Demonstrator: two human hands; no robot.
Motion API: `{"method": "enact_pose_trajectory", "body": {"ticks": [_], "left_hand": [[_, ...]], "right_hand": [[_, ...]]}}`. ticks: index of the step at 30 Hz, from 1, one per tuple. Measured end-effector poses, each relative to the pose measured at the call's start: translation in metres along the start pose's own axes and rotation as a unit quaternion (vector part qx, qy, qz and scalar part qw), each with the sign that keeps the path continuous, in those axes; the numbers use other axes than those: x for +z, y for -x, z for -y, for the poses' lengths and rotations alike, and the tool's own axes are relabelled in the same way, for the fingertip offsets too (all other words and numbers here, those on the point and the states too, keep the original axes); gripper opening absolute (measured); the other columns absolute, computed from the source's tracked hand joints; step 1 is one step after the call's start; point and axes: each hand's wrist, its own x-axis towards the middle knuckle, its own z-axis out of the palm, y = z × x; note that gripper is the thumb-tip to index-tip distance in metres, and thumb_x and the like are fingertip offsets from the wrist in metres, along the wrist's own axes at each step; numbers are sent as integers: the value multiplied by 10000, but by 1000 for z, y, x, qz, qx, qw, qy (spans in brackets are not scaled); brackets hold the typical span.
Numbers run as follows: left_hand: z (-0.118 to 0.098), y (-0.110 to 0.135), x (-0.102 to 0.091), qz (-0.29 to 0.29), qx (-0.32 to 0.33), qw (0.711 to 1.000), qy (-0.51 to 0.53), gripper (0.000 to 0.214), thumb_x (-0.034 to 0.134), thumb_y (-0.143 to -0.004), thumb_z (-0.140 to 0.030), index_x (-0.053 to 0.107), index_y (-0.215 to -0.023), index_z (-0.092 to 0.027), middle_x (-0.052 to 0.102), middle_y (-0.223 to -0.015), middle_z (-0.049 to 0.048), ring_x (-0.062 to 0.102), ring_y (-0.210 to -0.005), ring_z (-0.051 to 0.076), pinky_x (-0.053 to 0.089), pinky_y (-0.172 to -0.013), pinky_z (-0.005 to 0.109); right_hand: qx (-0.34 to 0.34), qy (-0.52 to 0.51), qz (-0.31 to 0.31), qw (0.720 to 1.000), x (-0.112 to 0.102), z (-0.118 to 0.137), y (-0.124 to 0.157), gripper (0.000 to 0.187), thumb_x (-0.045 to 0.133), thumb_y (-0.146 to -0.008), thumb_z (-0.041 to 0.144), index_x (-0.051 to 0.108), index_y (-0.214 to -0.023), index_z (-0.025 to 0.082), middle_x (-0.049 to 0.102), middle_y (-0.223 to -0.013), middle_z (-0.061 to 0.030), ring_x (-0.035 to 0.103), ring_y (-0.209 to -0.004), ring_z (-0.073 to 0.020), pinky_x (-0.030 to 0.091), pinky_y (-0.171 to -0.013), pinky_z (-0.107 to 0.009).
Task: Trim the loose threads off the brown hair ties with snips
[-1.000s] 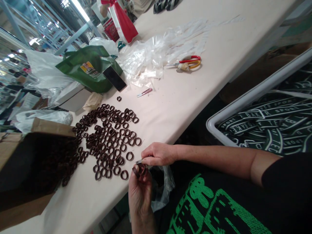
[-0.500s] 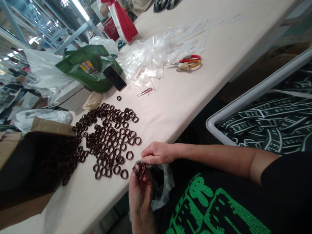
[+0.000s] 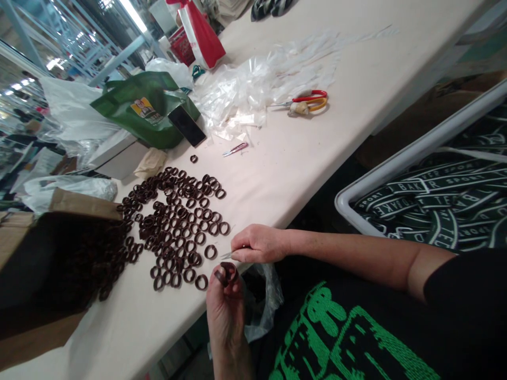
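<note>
My left hand (image 3: 227,306) is closed at the table's near edge, pinching dark brown loops (image 3: 228,272) between thumb and fingers; how many is hard to make out. Just above it, my right hand (image 3: 261,244) is wrapped round small thread snips (image 3: 226,256). Their pointed metal blades stick out toward the pile, a little apart from the held loops; most of the handle is hidden in the fist. A spread-out pile of similar brown loops (image 3: 180,229) covers the table left of my hands, running into an open cardboard box (image 3: 85,203).
On the pale table (image 3: 273,174) are red-handled snips (image 3: 236,150), scissors (image 3: 311,103), clear plastic wrappers (image 3: 237,95), a phone (image 3: 187,126) and a green bag (image 3: 138,111). A white-rimmed bin (image 3: 356,184) of lettered straps stands right. A plastic bag (image 3: 265,311) hangs below my hands.
The snips' blades have come away from the loops in my left hand, with my right hand slightly raised. My left hand has shifted a little left and down.
</note>
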Motion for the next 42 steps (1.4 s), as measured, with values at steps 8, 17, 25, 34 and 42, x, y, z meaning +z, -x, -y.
{"method": "enact_pose_trajectory", "body": {"ticks": [8,17,25,34,42], "left_hand": [[0,1,6,10,53,994,-100,330,890,-531,-365,696,-699,-157,639,-657,-8,542,-577,85,428,-499,161],[4,-4,-4,27,78,987,-141,271,850,-602,-381,698,-709,-185,640,-665,1,527,-585,101,426,-521,194],[5,-7,-3,41,95,982,-160,259,824,-642,-391,685,-709,-183,644,-674,12,540,-603,110,421,-527,202],[3,-6,-1,13,92,983,-159,321,847,-589,-424,682,-714,-179,657,-687,17,557,-614,112,437,-538,201],[4,-2,-9,6,100,982,-161,390,862,-584,-461,680,-771,-170,673,-698,4,599,-629,115,480,-579,203]], "right_hand": [[15,33,20,999,-5,11,2,256,517,-911,272,688,-793,124,618,-700,-12,500,-642,-100,363,-626,-198],[25,69,31,997,-8,8,2,262,527,-905,286,691,-765,138,627,-693,-13,481,-644,-108,339,-620,-214],[16,60,43,997,-10,4,0,296,503,-914,304,667,-729,140,584,-647,7,444,-599,-94,323,-598,-216],[106,-131,-41,985,-6,5,-2,316,500,-916,358,624,-737,130,593,-659,8,504,-629,-97,377,-631,-215],[139,-309,-54,939,27,10,0,186,696,-758,296,592,-763,141,590,-687,42,510,-651,-84,396,-617,-190]]}}
